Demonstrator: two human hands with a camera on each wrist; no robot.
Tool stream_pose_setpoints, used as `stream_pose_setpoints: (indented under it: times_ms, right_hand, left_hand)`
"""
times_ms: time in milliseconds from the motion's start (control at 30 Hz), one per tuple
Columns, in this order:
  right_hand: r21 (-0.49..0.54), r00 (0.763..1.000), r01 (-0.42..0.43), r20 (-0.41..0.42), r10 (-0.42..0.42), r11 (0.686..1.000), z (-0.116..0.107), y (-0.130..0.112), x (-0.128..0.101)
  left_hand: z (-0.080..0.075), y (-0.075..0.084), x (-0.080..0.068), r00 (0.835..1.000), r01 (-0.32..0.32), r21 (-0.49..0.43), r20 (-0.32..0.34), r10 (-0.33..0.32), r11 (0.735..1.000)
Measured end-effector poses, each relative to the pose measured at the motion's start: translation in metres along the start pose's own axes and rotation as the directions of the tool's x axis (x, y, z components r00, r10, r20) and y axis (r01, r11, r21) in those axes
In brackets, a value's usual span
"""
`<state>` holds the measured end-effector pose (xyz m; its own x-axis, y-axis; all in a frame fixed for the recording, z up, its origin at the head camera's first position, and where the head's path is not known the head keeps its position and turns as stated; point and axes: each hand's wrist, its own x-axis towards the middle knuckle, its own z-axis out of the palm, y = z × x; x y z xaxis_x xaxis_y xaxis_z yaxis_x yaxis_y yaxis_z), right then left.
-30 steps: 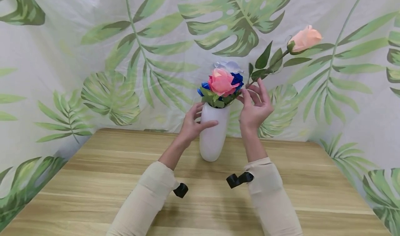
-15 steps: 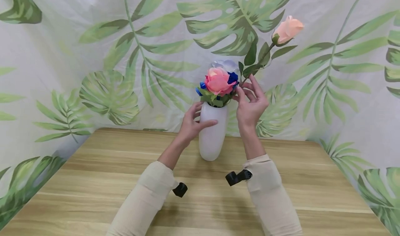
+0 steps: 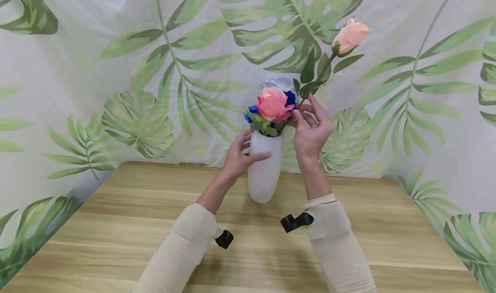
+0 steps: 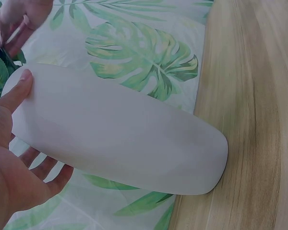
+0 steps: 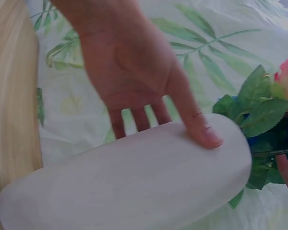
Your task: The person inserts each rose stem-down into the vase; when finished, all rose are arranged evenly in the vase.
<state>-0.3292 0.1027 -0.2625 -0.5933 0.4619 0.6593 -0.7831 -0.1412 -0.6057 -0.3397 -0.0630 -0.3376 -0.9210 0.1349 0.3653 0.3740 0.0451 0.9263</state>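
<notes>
A white vase stands on the wooden table near its far edge. It holds a pink rose with blue and pale flowers behind it. My left hand grips the vase's upper part, thumb across the front, as the left wrist view shows at the vase with my left hand. My right hand pinches the stem of a peach rosebud beside the vase mouth; the stem slants up to the right. In the right wrist view the vase fills the frame.
A cloth backdrop printed with green leaves closes off the back and both sides of the table. The near half of the tabletop lies bare in front of my forearms.
My right hand has tipped the peach rosebud's stem more upright and drawn it left toward the vase mouth. The left hand has kept its grip on the vase.
</notes>
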Motion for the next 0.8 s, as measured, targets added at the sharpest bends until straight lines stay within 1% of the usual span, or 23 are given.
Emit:
stream_pose_setpoints:
  times_ms: [133, 233, 367, 533, 600, 700, 800]
  right_hand:
    - [-0.047, 0.998, -0.044, 0.042, 0.046, 0.998, -0.003, 0.012, -0.008]
    - [-0.071, 0.997, -0.053, 0.057, 0.057, 0.996, -0.006, 0.019, -0.013]
    - [-0.048, 0.998, -0.043, 0.045, 0.045, 0.998, -0.008, 0.023, -0.015]
    - [0.014, 0.999, -0.019, -0.026, 0.019, 1.0, -0.007, 0.019, -0.013]
    - [0.032, 0.999, -0.013, -0.043, 0.014, 0.999, -0.007, 0.018, -0.013]
    - [0.03, 1.0, -0.008, -0.028, 0.009, 1.0, -0.006, 0.02, -0.015]
    - [-0.012, 1.0, -0.009, -0.003, 0.009, 1.0, -0.006, 0.025, -0.019]
  left_hand:
    - [0.0, 0.0, 0.0, 1.0, 0.0, 0.005, -0.007, 0.0, 1.0]
    - [0.001, 0.0, 0.0, 1.0, -0.001, 0.01, -0.008, 0.001, 1.0]
    - [0.001, 0.0, 0.0, 1.0, 0.001, 0.01, -0.007, -0.001, 1.0]
    - [0.0, 0.0, -0.001, 1.0, 0.002, 0.004, -0.004, -0.002, 1.0]
    - [0.0, 0.0, -0.001, 1.0, 0.003, 0.002, -0.005, -0.003, 1.0]
    - [0.0, -0.001, -0.001, 1.0, 0.003, 0.008, -0.009, -0.003, 1.0]
    - [-0.001, -0.001, -0.002, 1.0, 0.004, 0.018, -0.014, -0.004, 1.0]
